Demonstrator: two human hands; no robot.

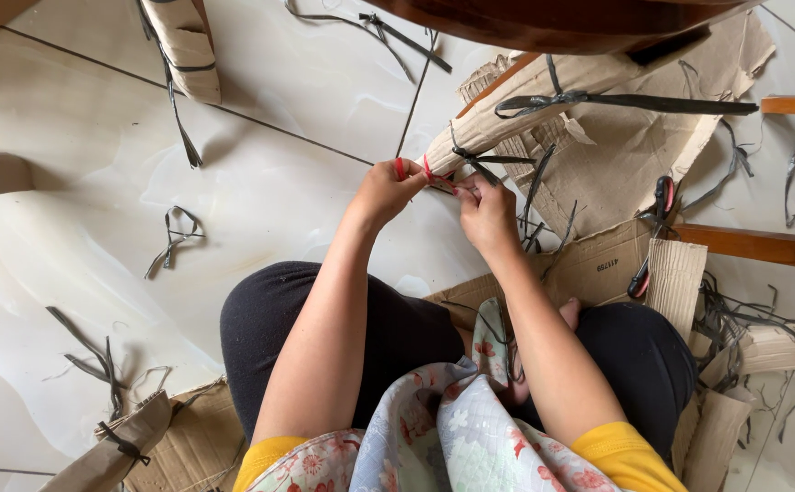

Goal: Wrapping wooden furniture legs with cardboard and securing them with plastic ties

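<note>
Over the pale tiled floor (pixel 261 182), we pinch a thin red band (pixel 413 169) in both hands at the near end of a long cardboard-wrapped bundle (pixel 507 114). Left hand (pixel 388 189) and right hand (pixel 486 211) both closed on it; bundle's long axis runs away up-right.

Glossy, smooth cream floor tiles (pixel 261 182); matt, ribbed brown corrugated cardboard wrapping (pixel 507 109); flat dull grey plastic straps (pixel 634 102); polished reddish-brown wooden rails (pixel 762 244).

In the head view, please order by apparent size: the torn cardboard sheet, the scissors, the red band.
1. Torn cardboard sheet, largest.
2. Scissors.
3. Red band, smallest, stretched between both hands, partly hidden by the fingers.
</note>
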